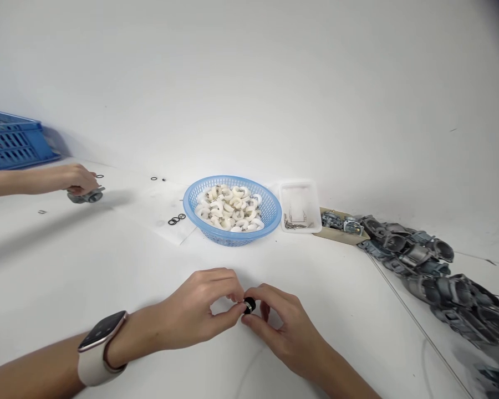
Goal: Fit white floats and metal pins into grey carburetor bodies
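Observation:
A small round black part (249,305) with a shiny metal band is held between both hands, low in the middle of the view. My left hand (208,305), with a watch (103,331) on its wrist, pinches the part's left side between thumb and fingertips. From the right, my right hand (280,321) grips the same part between thumb and index finger. Beyond the hands stands a blue basket (233,237) filled with white curved pieces (227,206).
Another person's hand (77,178) holds a grey metal part (92,195) at the left. Black rings (173,221) lie left of the basket. A white tray (300,194) of pins, a cardboard box (339,235) and piled metal castings (416,255) extend rightward. A blue crate (16,144) stands far left.

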A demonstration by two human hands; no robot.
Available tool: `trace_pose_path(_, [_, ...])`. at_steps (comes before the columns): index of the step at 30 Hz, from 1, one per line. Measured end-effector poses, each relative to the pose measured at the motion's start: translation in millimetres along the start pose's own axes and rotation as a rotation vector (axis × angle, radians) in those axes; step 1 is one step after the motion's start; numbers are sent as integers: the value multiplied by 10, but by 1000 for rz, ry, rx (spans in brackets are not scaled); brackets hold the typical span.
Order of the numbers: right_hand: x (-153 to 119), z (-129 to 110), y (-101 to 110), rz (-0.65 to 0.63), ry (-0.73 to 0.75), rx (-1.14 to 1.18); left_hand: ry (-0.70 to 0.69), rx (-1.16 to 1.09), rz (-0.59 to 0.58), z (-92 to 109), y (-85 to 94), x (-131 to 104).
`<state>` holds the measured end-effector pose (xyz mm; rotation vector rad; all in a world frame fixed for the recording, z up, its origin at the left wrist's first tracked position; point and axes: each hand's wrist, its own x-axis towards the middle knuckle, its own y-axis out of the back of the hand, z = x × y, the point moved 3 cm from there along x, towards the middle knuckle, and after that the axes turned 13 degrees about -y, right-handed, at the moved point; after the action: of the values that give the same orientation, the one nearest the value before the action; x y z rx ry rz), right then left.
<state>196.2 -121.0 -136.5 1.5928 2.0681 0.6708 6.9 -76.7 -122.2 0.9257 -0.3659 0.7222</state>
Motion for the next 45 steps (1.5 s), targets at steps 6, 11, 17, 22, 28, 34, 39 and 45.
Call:
trace_pose_path(6, [1, 11, 3, -14, 2, -19, -6, 10, 6, -17, -16, -6])
trace_pose_path(11, [25, 18, 40, -17, -2, -67, -41, 45, 9, -52, -42, 11])
trace_pose_path(17, [49, 26, 104, 13, 46, -210, -66, 209, 3, -117, 24, 60])
trace_pose_path(22, [82, 128, 117, 156, 263, -504, -59, 419, -8, -93, 312, 57])
trace_pose_path(28, [126, 187, 63, 272, 387, -658, 210, 752, -87, -368, 1180, -280])
trace_pose_path(34, [50, 91, 11, 243, 399, -590, 750, 1033, 39, -948, 2253, -899])
trace_pose_path(39, [27, 39, 30, 242, 388, -560, 916, 1024, 71, -1253, 2405, -1188])
trace_pose_path(45, [49, 92, 29, 275, 423, -520, 902, 995, 189, -1416, 2390, -1292])
